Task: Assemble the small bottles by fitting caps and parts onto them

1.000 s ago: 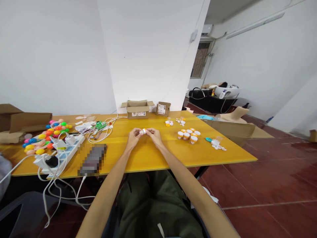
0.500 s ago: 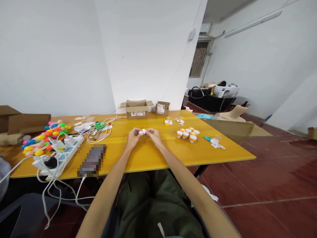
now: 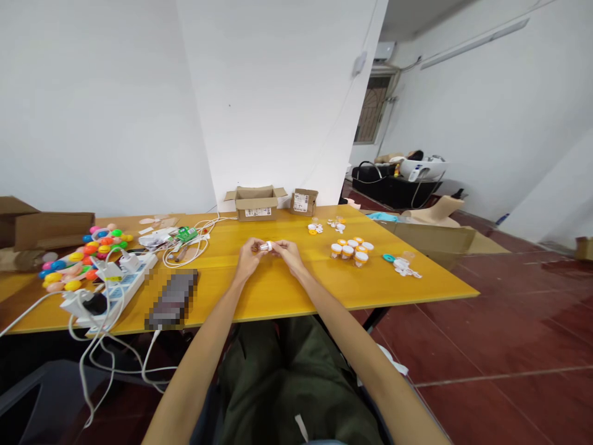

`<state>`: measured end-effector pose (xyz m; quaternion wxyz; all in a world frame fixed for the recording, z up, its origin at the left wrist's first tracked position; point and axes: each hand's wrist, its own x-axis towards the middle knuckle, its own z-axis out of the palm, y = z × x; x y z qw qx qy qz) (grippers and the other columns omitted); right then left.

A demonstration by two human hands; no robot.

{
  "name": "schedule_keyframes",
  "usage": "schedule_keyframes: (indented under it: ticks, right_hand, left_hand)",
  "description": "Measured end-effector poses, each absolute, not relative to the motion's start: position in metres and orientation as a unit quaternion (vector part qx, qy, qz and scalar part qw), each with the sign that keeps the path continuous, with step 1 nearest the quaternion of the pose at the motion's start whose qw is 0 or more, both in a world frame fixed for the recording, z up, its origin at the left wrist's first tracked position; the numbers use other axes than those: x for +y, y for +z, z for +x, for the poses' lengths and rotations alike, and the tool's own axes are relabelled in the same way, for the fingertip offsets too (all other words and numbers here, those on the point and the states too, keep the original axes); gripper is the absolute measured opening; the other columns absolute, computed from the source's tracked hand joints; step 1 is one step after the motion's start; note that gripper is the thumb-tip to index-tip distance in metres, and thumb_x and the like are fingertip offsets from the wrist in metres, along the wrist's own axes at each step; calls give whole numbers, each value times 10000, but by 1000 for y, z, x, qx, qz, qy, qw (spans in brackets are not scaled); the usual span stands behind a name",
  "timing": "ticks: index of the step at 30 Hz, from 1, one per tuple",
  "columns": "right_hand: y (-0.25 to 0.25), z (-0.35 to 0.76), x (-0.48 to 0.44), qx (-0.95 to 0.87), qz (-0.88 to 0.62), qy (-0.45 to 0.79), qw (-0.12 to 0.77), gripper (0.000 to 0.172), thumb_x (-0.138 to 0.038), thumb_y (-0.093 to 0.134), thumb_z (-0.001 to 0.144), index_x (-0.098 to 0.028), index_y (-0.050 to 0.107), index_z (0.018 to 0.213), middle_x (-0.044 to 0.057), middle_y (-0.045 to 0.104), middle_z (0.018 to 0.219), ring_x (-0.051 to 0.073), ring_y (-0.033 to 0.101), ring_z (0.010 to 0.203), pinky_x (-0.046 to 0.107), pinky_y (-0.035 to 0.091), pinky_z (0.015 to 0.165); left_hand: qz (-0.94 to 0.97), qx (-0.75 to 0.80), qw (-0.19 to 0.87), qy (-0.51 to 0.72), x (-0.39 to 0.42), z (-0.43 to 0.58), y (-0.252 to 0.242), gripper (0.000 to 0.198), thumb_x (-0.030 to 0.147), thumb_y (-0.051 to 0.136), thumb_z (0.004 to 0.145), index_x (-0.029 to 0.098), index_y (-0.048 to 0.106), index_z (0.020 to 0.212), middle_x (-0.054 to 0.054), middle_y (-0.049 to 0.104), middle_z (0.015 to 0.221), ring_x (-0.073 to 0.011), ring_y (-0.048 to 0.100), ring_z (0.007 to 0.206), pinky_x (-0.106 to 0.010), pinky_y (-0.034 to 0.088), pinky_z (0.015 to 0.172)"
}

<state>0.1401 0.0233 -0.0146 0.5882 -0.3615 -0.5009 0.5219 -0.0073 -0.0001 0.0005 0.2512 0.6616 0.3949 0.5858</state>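
Observation:
Between my two hands, just above the table, is a small white-and-clear plastic jar (image 3: pixel 266 246), lying on its side. My left hand (image 3: pixel 249 256) grips its left end with bent fingers. The fingers of my right hand (image 3: pixel 288 254) close on its white right end. Much of the jar is hidden by my fingers. To the right stands a group of several clear jars with white and orange lids (image 3: pixel 351 250). Farther right lie loose white plastic pieces (image 3: pixel 404 267) beside a teal ring (image 3: pixel 388 258).
More small white and orange parts (image 3: pixel 315 229) lie farther back. Two cardboard boxes (image 3: pixel 256 210) stand against the wall. On the left are a phone (image 3: pixel 173 300), a power strip (image 3: pixel 132 281) with trailing white cables, and colourful balls (image 3: pixel 104 248). The table (image 3: pixel 278 293) ends at the right.
My hands stay in nearly the same place, still on the jar, which has turned slightly between my fingers. A grey shape at the left edge has gone out of view.

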Motion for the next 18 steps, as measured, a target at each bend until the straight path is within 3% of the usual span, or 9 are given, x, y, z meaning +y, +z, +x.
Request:
schedule_keyframes:
  ticks: [18]
  right_hand:
    - [-15,142,22,-488,-369,535,583,304,-454,808,597,-188,664,626,42,726,682,173,672,634,319,570,665]
  left_hand:
    - [681,396,217,577,-3,-6,2,205,114,704,632,221,643,796,5,673,823,-193,620,829,-333,482,821]
